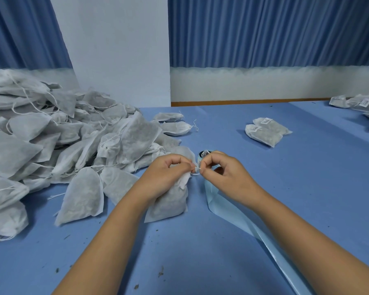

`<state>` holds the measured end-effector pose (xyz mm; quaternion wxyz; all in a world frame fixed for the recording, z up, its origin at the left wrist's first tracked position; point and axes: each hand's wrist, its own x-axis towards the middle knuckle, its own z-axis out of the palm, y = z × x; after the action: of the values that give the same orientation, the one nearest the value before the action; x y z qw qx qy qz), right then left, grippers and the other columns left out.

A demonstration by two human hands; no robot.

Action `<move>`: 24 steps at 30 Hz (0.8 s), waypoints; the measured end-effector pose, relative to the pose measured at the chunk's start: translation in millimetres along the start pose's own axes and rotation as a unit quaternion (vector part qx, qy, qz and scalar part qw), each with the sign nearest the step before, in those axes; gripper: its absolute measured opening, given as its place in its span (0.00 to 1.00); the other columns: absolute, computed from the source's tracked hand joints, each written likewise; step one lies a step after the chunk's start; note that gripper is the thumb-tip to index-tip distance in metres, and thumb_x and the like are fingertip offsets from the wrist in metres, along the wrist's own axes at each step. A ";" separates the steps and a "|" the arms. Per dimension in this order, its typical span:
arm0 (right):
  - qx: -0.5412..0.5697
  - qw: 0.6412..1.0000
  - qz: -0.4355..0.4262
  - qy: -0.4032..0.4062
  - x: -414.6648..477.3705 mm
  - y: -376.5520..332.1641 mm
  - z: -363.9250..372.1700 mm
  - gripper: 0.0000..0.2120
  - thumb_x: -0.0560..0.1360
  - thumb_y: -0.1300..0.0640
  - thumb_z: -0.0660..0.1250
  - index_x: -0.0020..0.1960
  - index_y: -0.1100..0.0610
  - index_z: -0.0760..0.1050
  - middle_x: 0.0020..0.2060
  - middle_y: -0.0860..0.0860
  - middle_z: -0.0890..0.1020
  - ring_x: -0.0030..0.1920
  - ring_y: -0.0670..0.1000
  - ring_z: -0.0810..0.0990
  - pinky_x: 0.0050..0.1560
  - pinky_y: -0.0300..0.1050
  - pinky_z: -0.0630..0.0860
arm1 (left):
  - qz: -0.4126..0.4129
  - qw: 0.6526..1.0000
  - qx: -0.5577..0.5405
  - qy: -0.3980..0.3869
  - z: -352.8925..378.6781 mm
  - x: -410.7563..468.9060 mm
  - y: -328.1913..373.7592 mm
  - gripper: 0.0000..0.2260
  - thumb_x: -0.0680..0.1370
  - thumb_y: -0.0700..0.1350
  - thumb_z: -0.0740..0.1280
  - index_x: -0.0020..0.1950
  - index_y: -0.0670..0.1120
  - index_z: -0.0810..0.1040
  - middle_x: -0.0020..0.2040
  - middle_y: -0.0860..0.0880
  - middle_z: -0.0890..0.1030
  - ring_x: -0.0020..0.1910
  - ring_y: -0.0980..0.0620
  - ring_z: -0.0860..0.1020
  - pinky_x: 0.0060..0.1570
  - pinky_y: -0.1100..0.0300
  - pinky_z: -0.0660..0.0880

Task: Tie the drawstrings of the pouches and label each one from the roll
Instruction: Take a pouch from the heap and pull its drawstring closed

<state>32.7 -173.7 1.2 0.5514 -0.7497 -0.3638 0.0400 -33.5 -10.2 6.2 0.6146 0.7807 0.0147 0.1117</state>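
We pinch the drawstring (196,171) between left hand (166,173) and right hand (224,173) fingers, pouch (168,203) resting on the surface (307,167).

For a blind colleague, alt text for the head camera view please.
Left hand and right hand pinch the drawstring of a white pouch on a blue table. A heap of pouches lies left; two labelled pouches lie beyond.

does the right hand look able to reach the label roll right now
Probably yes: the label roll sits just beyond the right hand with nothing between, though that hand is pinching the drawstring.
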 end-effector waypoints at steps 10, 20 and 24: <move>0.024 1.000 -0.011 0.013 -0.1 4.7 -1.2 0.10 0.71 0.66 0.73 0.41 0.56 0.74 0.35 0.49 0.80 0.26 0.41 0.69 0.31 0.34 0.66 | -0.011 0.998 0.056 0.013 0.0 3.0 -3.6 0.12 0.76 0.43 0.69 0.33 0.51 0.83 0.41 0.54 0.84 0.43 0.63 0.79 0.46 0.73 0.71; -0.023 0.997 0.021 -0.064 -0.8 1.2 -3.3 0.05 0.78 0.63 0.65 0.46 0.59 0.79 0.29 0.37 0.75 0.31 0.39 0.71 0.34 0.28 0.66 | -0.037 0.997 0.064 0.014 -1.6 0.5 -1.7 0.08 0.73 0.49 0.72 0.34 0.52 0.83 0.36 0.55 0.82 0.37 0.59 0.76 0.43 0.64 0.70; 0.026 0.995 0.057 -0.080 -0.8 -1.1 -4.9 0.06 0.78 0.60 0.65 0.45 0.57 0.79 0.32 0.40 0.76 0.35 0.41 0.73 0.37 0.29 0.68 | -0.017 0.998 0.062 0.021 -3.0 -0.1 -3.5 0.05 0.76 0.47 0.72 0.39 0.51 0.84 0.44 0.47 0.84 0.40 0.50 0.77 0.45 0.56 0.72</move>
<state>33.8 -177.9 3.8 0.5363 -0.7490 -0.3627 0.1408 -33.7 -6.5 3.5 0.5667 0.8143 0.0476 0.1166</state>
